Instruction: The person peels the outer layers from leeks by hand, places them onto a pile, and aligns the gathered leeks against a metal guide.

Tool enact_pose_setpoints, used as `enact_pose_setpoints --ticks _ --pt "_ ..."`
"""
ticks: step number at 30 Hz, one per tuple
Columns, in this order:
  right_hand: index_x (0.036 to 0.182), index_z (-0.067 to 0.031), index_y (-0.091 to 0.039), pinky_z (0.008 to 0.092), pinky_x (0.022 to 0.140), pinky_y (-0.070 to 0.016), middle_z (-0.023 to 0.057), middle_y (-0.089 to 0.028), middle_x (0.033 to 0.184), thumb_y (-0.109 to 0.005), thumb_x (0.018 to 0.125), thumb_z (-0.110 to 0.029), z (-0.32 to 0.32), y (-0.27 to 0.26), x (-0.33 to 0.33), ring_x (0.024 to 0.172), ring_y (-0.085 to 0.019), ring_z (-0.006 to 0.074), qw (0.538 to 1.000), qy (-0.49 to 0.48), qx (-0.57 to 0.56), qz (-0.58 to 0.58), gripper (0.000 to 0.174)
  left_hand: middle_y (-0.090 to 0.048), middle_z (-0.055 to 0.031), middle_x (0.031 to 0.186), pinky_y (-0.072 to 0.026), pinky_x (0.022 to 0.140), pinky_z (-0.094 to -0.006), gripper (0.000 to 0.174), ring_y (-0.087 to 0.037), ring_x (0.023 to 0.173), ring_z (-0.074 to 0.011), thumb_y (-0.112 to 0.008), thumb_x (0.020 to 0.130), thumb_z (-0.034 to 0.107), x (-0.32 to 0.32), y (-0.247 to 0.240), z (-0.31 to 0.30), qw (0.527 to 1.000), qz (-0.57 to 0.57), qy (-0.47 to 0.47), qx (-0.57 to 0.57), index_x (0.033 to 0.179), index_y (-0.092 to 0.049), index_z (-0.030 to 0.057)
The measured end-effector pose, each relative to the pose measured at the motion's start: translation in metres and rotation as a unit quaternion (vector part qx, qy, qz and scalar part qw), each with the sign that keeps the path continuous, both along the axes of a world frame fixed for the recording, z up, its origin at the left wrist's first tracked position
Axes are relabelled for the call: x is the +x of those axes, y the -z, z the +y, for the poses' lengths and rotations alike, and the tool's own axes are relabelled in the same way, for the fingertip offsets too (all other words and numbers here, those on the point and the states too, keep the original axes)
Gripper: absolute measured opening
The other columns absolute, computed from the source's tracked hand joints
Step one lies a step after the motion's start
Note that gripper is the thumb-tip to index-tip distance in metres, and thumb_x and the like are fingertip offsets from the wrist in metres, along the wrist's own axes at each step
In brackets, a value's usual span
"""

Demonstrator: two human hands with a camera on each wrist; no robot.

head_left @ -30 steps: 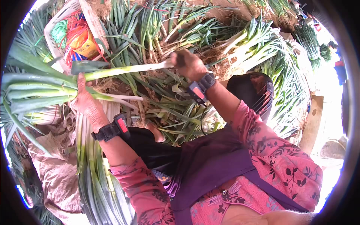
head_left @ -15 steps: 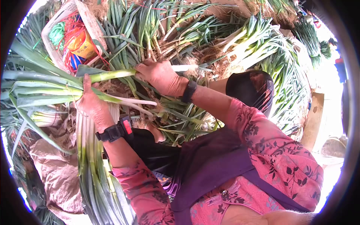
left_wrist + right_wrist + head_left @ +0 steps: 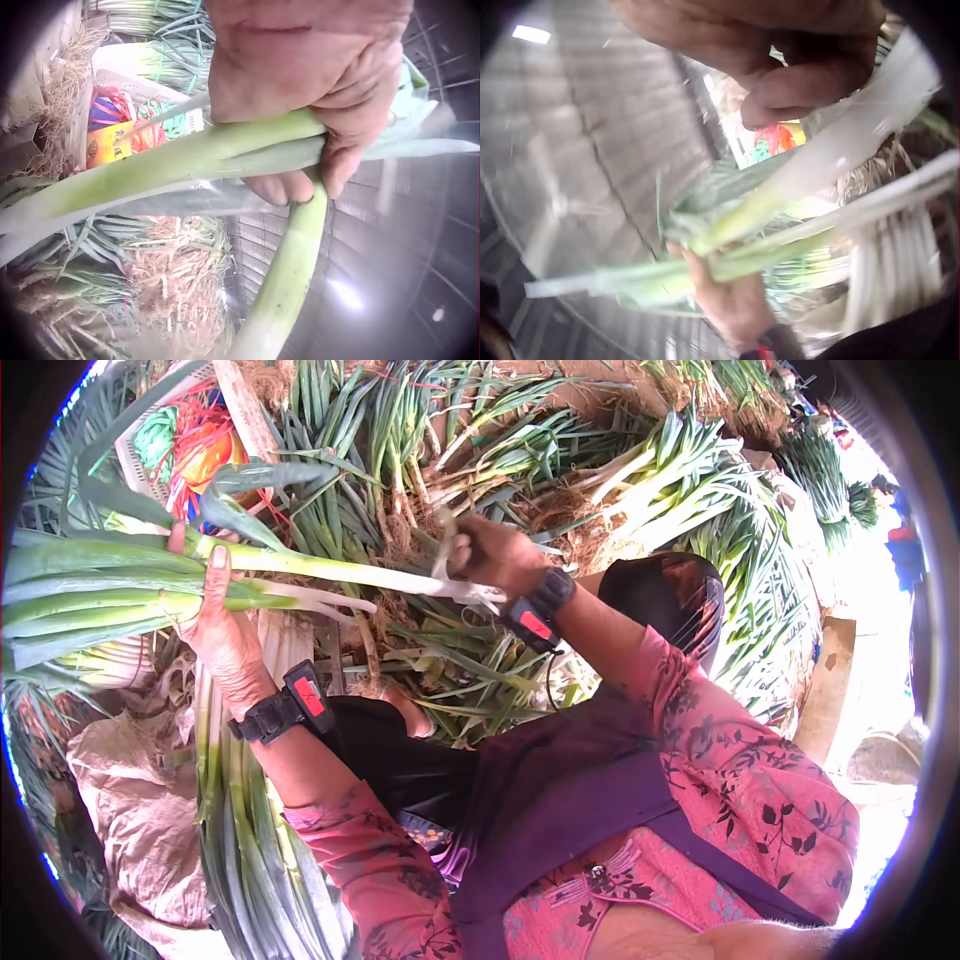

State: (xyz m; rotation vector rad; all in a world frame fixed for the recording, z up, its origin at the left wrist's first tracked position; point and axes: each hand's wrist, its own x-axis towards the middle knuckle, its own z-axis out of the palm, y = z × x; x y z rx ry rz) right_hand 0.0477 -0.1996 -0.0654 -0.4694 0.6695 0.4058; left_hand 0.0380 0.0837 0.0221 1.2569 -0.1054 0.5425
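In the head view my left hand [image 3: 222,630] grips several leeks [image 3: 110,585] where green leaves meet pale stalks, thumb across them. One long stalk [image 3: 350,570] points right, its white end below my right hand [image 3: 505,555]. Curled fingers of that hand pinch a thin pale strip [image 3: 442,550] near this end. The left wrist view shows my left hand [image 3: 307,75] round the thick stalk [image 3: 150,165] and another pointing down. In the right wrist view my right hand [image 3: 780,60] is above the blurred white stalk [image 3: 840,150]; its fingertips are partly hidden.
A white crate [image 3: 240,405] with coloured ties stands at the upper left. Leeks lie along the left forearm [image 3: 240,830]. Loose leeks [image 3: 400,440] spread behind the hands, more [image 3: 680,470] at the right. Brown sacking [image 3: 140,810] lies lower left.
My right hand went left onto the green part of the stalk, then back right near its white end. A long leaf at the left hand has swung up across the crate.
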Motion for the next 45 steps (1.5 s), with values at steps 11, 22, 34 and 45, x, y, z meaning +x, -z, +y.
enact_pose_setpoints --ticks 11,22,34,45 --pt "0.103 -0.0048 -0.055 0.0339 0.06 -0.0533 0.0157 -0.061 0.089 -0.061 0.084 -0.007 -0.072 0.027 -0.001 0.076 -0.064 0.0246 0.408 -0.014 -0.837 -0.365 0.02 -0.064 -0.0068 0.106 -0.0467 0.053 -0.021 0.038 -0.058 0.073 -0.0107 -0.067 0.081 -0.005 0.02 0.025 0.019 0.967 0.117 -0.227 0.005 0.118 -0.061 0.0041" --pt "0.093 -0.0018 -0.047 0.0406 0.051 -0.0496 0.0129 -0.046 0.089 -0.058 0.077 -0.005 0.027 -0.021 -0.01 0.067 -0.058 0.0321 0.269 -0.172 -0.771 -0.551 0.02 -0.064 -0.0046 0.093 -0.0471 0.051 -0.0217 0.031 -0.054 0.059 -0.0103 -0.068 0.081 -0.002 0.018 0.033 0.026 0.96 0.158 -0.229 -0.021 0.111 -0.062 0.0051" --pt "0.093 -0.0017 -0.054 0.0412 0.072 -0.05 0.0108 -0.053 0.09 -0.058 0.072 -0.005 0.013 -0.049 -0.018 0.085 -0.057 0.0288 0.15 -0.081 -0.734 -0.658 0.022 -0.062 -0.0066 0.096 -0.0509 0.053 -0.0247 0.035 -0.057 0.065 -0.0145 -0.07 0.078 -0.004 0.027 0.046 0.047 0.946 0.192 -0.241 -0.104 0.111 -0.061 0.0045" --pt "0.107 0.0012 -0.053 0.0412 0.07 -0.0514 0.0171 -0.057 0.104 -0.05 0.089 -0.005 -0.137 0.081 -0.04 0.082 -0.061 0.0322 0.227 -0.428 -0.794 -0.367 0.02 -0.061 -0.0137 0.116 -0.053 0.074 -0.0351 0.039 -0.061 0.097 -0.0258 -0.061 0.082 -0.008 0.013 0.026 0.056 0.945 0.124 -0.302 -0.028 0.12 -0.057 0.0025"
